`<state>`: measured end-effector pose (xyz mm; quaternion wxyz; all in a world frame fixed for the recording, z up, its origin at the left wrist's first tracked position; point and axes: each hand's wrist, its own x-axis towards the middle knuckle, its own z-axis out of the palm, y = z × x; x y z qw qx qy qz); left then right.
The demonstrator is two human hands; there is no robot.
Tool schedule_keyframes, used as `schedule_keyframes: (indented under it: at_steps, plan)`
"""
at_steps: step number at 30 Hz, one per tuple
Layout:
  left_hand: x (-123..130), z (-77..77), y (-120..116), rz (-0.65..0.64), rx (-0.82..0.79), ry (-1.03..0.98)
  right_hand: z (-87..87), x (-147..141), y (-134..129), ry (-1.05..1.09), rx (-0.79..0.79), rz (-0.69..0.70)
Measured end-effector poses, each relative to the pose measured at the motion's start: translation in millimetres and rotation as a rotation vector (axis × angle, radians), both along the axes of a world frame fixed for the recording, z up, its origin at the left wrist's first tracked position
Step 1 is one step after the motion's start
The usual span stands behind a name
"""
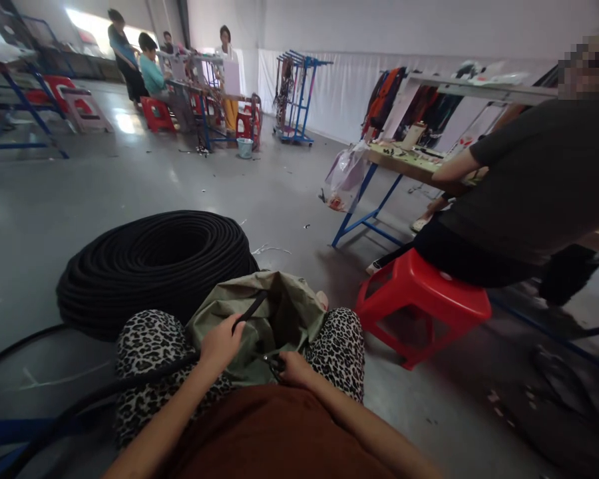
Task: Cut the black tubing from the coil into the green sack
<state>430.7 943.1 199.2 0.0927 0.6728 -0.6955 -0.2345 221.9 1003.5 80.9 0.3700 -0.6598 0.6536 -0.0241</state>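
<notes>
Between my knees sits an olive-green cloth bag (pixel 219 299), its mouth gaping. My left hand (pixel 221 344) is closed around a black cord (pixel 252 308), whose end points over the bag's opening. The rest of that cord runs back under my left forearm and across my leg to the lower left. In my right hand (pixel 295 369) is a pair of scissors (pixel 271 360), the fingers at the handles and the blades pointing left toward the bag. The scissors are apart from the cord's end. Just beyond my left knee lies a large coil of black cord (pixel 154 266) on the floor.
At right, a person in a dark shirt (pixel 544 179) sits on a red plastic stool (pixel 424 299) at a workbench (pixel 404 163). A plastic bag (pixel 347 173) hangs from its corner. Farther back stand a blue rack (pixel 302 100), a small bucket (pixel 244 148) and several people around another table.
</notes>
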Motion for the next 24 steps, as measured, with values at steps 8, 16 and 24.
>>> schedule_keyframes:
  at_steps: [8, 16, 24]
  plan:
    - [-0.2, -23.6, 12.0, -0.086, -0.133, -0.011, 23.2, -20.6, 3.0, -0.575, 0.078, -0.600]
    - [-7.5, -34.5, 27.9, -0.219, -0.180, -0.059, 43.1, -10.3, 19.5, -1.004, 0.348, -0.704]
    - [-13.2, -41.2, 28.4, -0.261, -0.221, -0.043, 26.4, -7.0, 16.1, -1.035, 0.330, -0.644]
